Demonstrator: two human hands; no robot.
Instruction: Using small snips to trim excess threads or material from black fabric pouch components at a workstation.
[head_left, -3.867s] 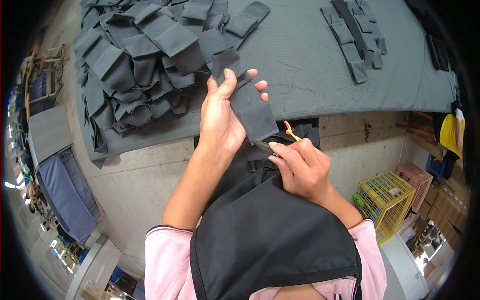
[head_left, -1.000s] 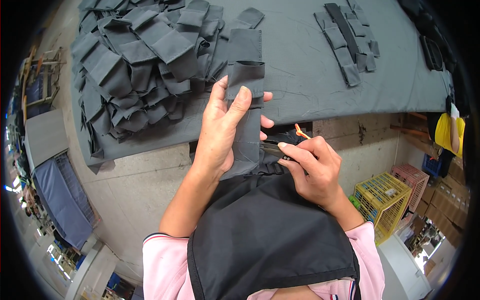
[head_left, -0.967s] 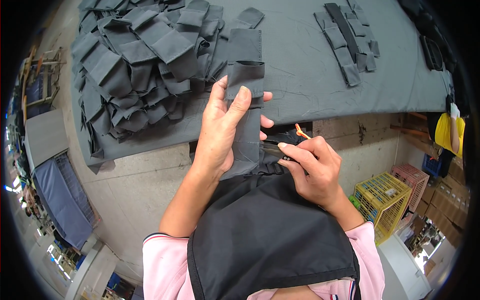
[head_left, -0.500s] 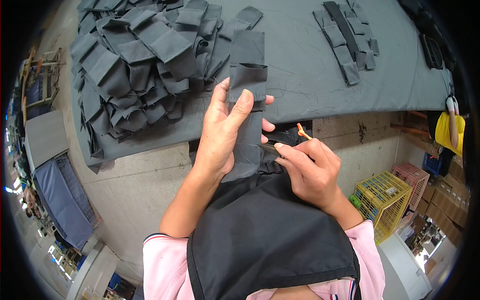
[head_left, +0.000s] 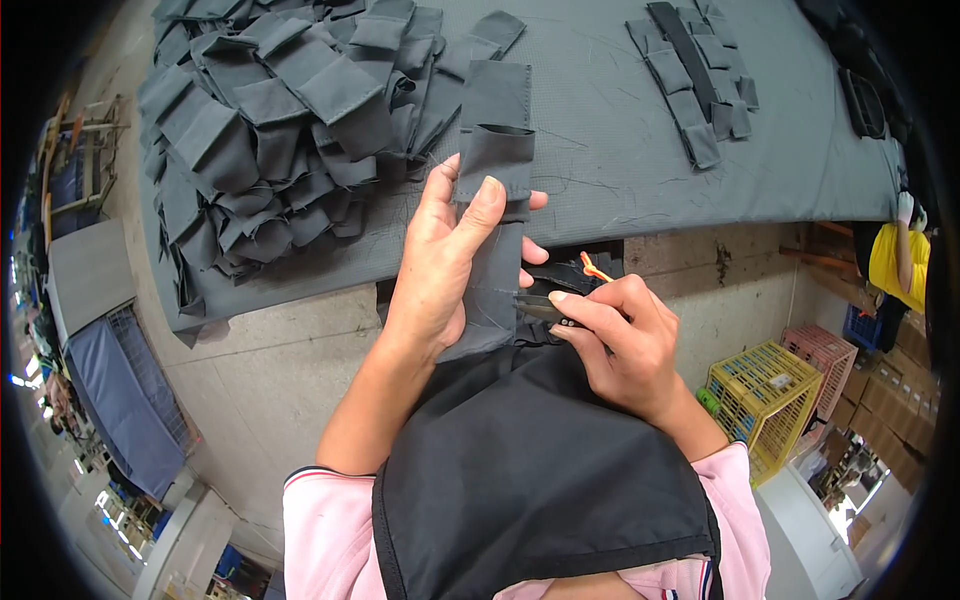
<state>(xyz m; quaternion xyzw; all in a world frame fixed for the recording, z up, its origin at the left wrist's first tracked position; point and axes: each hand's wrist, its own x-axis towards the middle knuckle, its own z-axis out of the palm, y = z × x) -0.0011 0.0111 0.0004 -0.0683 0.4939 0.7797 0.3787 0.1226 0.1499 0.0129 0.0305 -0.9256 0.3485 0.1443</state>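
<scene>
Dark grey fabric strip (head_left: pixel 495 170): long, narrow, stitched into pocket-like folds, one open pocket mouth visible near its upper part. Held upright in front of the person, upper end over the counter (head_left: pixel 600 150) edge, lower end running down toward the black apron (head_left: pixel 540 480) at the person's chest.

Left hand (head_left: pixel 445 265): closed around the strip from the left, thumb pressed on the front face, fingertips showing past its right edge.

Right hand (head_left: pixel 615 340): closed on small thread snips (head_left: pixel 560 300) with an orange loop at the top end. Blade tips sit at the strip's right edge, just below the left-hand fingers. Whether the blades touch the cloth, cannot tell.

Counter: covered in grey cloth. Large loose heap of grey pieces (head_left: pixel 280 130) of the same kind on its left part, overlapping one another. Smaller row of strips (head_left: pixel 695 75), laid flat and overlapping, toward the far right.

Containers: yellow plastic crate (head_left: pixel 765 400) on the floor right of the person; contents not readable. Pink crate (head_left: pixel 830 360) just behind it, contents also unclear. Blue-lined bin (head_left: pixel 120 400) on the floor at far left, looks open on top; inside not discernible.

Another person's yellow sleeve (head_left: pixel 895 265) at the right edge, well apart from the hands.
</scene>
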